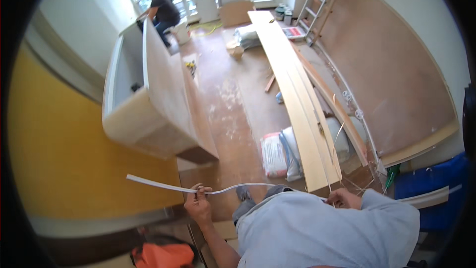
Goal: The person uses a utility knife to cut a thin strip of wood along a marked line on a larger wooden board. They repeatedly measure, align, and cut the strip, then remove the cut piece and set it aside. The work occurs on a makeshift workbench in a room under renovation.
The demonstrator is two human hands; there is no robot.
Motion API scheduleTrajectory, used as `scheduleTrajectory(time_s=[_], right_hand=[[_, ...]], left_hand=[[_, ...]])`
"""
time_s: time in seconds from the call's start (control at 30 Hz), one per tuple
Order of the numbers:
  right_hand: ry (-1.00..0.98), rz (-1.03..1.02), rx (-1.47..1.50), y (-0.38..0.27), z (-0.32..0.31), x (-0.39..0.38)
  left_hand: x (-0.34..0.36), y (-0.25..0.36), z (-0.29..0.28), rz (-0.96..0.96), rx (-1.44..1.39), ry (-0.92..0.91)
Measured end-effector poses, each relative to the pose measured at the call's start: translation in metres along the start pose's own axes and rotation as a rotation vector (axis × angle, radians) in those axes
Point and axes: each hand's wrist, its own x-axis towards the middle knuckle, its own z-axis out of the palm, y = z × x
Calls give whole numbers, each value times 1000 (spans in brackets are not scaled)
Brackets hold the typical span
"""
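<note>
A long, thin white flexible strip (159, 184) stretches across in front of my body. Pinching it between thumb and fingers, my left hand (199, 207) is held out to the left, and one end sticks out past it toward the yellow board. From there the strip bows back toward my waist. Close to my right side, my right hand (344, 198) is closed by the strip's other stretch, near the end of a long pale board (297, 104); my shirt and sleeve partly hide what its fingers hold.
The board lies on white sacks (273, 155). On the left stands a pale open cabinet (158, 99) beside a large yellow board (59, 134). A person (161, 12) works at its far end by the window. A ladder (320, 0) leans right; an orange bag (163, 255) sits lower left.
</note>
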Motion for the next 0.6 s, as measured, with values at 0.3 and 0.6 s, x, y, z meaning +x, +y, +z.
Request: scheduleTrajectory(time_s=[0.3, 0.6], right_hand=[[-156, 601, 123, -66, 36, 124], [-290, 878, 258, -90, -56, 352]], left_hand=[[260, 57, 162, 398, 148, -425], [504, 52, 268, 211, -22, -343]])
